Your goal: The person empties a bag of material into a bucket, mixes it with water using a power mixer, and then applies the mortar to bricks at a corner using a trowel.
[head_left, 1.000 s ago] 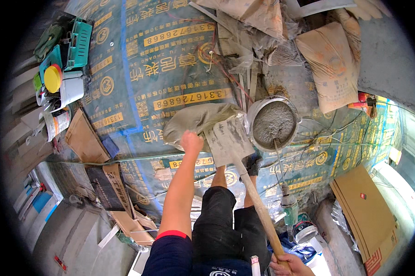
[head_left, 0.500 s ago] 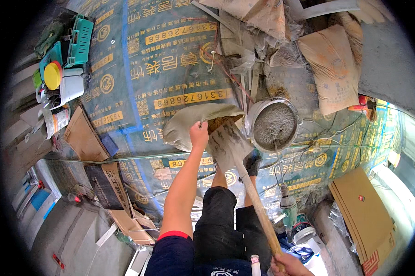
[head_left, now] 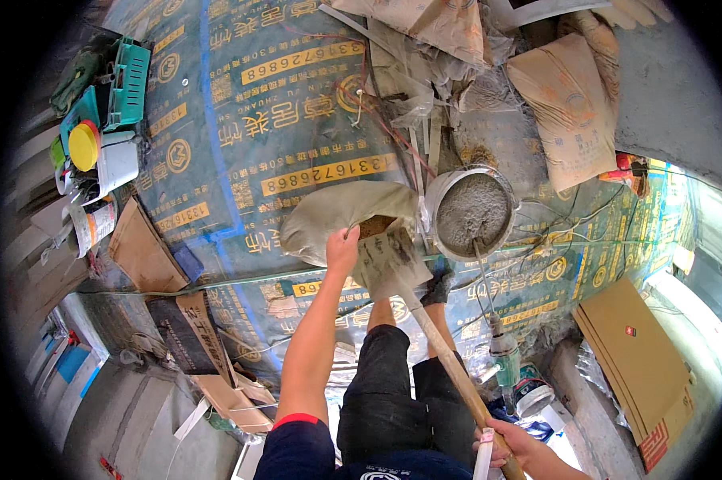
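Note:
My left hand [head_left: 343, 250] is closed on the rim of a pale woven sack [head_left: 321, 218], holding its mouth up. Brown sand [head_left: 375, 226] shows inside the opening. Just at that mouth lies the flat, mortar-smeared blade of a shovel [head_left: 391, 264], with no load to be seen on it. Its long wooden handle slants back to the lower right, where my right hand [head_left: 514, 445] is wrapped round it. Right of the sack stands a bucket [head_left: 434, 198] of wet grey mortar [head_left: 473, 214], the rod of a green electric mixer [head_left: 505, 352] dipping into it.
Printed dark-green sheeting [head_left: 297, 128] covers the floor. Full paper bags [head_left: 565, 116] lie at the far right, and cables [head_left: 569, 228] run beyond the bucket. Flattened cardboard [head_left: 629, 352] leans at right. A teal crate [head_left: 127, 84] and more cardboard [head_left: 145, 248] are at left.
The shovel blade has drawn back a little toward me, and more sand shows in the sack's mouth. My right hand has moved up and forward in view. The left keeps its hold.

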Action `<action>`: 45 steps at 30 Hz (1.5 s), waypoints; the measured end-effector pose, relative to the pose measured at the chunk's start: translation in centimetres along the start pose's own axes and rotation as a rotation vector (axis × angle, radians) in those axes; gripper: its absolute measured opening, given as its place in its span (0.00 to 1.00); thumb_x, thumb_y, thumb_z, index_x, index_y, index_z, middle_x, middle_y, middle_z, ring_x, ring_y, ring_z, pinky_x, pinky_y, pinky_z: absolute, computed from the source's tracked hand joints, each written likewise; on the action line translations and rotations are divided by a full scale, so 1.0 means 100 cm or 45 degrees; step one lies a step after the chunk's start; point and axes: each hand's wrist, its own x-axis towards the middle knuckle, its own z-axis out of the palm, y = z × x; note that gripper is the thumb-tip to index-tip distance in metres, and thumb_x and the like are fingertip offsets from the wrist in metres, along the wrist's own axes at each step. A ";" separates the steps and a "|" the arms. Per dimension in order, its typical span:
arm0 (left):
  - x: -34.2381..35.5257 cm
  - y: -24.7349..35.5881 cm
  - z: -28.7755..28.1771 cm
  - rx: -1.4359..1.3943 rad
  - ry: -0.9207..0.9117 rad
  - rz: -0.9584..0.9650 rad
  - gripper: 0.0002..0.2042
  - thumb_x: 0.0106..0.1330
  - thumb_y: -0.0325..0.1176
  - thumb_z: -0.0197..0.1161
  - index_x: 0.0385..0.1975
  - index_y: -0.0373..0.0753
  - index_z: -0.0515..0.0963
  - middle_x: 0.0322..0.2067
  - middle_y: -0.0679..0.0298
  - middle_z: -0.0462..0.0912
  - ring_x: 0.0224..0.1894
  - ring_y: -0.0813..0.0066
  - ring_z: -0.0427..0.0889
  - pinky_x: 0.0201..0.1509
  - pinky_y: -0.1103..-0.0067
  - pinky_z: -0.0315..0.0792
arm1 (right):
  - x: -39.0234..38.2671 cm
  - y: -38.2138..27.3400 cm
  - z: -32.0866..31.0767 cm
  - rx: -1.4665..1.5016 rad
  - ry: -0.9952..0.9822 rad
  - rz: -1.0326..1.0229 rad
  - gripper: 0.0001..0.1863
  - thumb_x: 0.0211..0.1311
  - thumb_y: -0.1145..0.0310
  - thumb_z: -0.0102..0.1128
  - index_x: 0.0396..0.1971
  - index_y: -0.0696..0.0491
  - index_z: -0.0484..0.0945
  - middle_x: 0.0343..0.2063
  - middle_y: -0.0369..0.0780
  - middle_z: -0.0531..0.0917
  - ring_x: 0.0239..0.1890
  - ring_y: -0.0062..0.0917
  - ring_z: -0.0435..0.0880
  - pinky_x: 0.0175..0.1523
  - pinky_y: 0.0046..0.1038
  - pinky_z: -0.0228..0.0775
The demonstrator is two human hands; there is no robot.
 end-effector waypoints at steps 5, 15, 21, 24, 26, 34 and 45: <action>-0.033 -0.028 -0.013 0.163 -0.075 -0.058 0.22 0.64 0.47 0.56 0.23 0.29 0.74 0.18 0.46 0.73 0.22 0.53 0.71 0.31 0.66 0.66 | 0.002 -0.023 0.007 -0.327 0.275 -0.062 0.21 0.70 0.47 0.42 0.35 0.52 0.69 0.23 0.39 0.75 0.13 0.24 0.69 0.17 0.27 0.63; -0.006 0.013 -0.021 0.272 -0.045 0.098 0.24 0.66 0.49 0.55 0.21 0.29 0.74 0.20 0.44 0.74 0.25 0.44 0.72 0.30 0.63 0.66 | -0.012 -0.052 0.056 -0.781 0.536 -0.159 0.24 0.67 0.43 0.47 0.40 0.51 0.67 0.22 0.36 0.72 0.16 0.21 0.68 0.21 0.26 0.64; -0.021 0.002 -0.022 0.297 -0.185 0.062 0.23 0.66 0.47 0.55 0.20 0.29 0.74 0.19 0.42 0.72 0.23 0.45 0.71 0.28 0.63 0.64 | 0.024 -0.121 0.077 -0.918 0.532 -0.100 0.26 0.69 0.42 0.44 0.26 0.53 0.70 0.16 0.35 0.70 0.11 0.20 0.66 0.16 0.25 0.61; -0.021 0.003 -0.016 0.279 -0.192 0.078 0.23 0.66 0.47 0.56 0.20 0.29 0.74 0.19 0.42 0.72 0.22 0.45 0.70 0.28 0.62 0.64 | 0.100 -0.174 0.085 -1.102 0.525 -0.274 0.23 0.67 0.44 0.48 0.27 0.51 0.69 0.16 0.34 0.71 0.10 0.18 0.66 0.15 0.26 0.62; -0.023 0.002 -0.014 0.326 -0.185 0.066 0.23 0.66 0.47 0.56 0.20 0.29 0.74 0.20 0.42 0.72 0.22 0.45 0.70 0.28 0.62 0.64 | 0.118 -0.186 0.060 -1.148 0.534 -0.313 0.22 0.66 0.45 0.52 0.28 0.50 0.68 0.16 0.34 0.70 0.10 0.16 0.66 0.15 0.26 0.62; -0.013 0.030 -0.004 0.525 -0.190 0.120 0.24 0.66 0.49 0.55 0.21 0.29 0.73 0.19 0.44 0.71 0.22 0.46 0.69 0.28 0.63 0.64 | 0.149 -0.237 0.009 -1.583 0.576 -0.475 0.11 0.56 0.65 0.62 0.27 0.54 0.70 0.15 0.35 0.71 0.11 0.21 0.69 0.15 0.29 0.64; -0.023 0.016 0.018 0.730 -0.049 0.210 0.18 0.63 0.42 0.59 0.24 0.30 0.73 0.25 0.42 0.77 0.32 0.41 0.76 0.34 0.59 0.68 | 0.132 -0.175 -0.006 -2.197 0.998 -0.755 0.20 0.47 0.68 0.57 0.39 0.64 0.70 0.30 0.58 0.81 0.34 0.51 0.82 0.40 0.43 0.75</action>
